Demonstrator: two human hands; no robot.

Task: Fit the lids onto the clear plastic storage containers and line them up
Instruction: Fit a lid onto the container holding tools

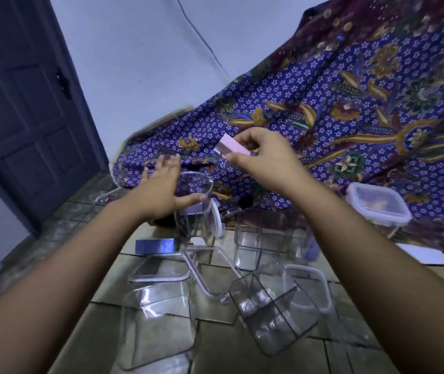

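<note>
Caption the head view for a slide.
Right hand pinches a pink piece; open left hand at a tall clear container, lidless containers on the tiled floor.

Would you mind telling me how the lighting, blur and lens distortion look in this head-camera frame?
Head view: dim, bluish light; the wide lens bows the door; the left hand at the tall container is softly blurred, as is the right hand pinching the pink block; pale glare streaks cross the nearest container.
</note>
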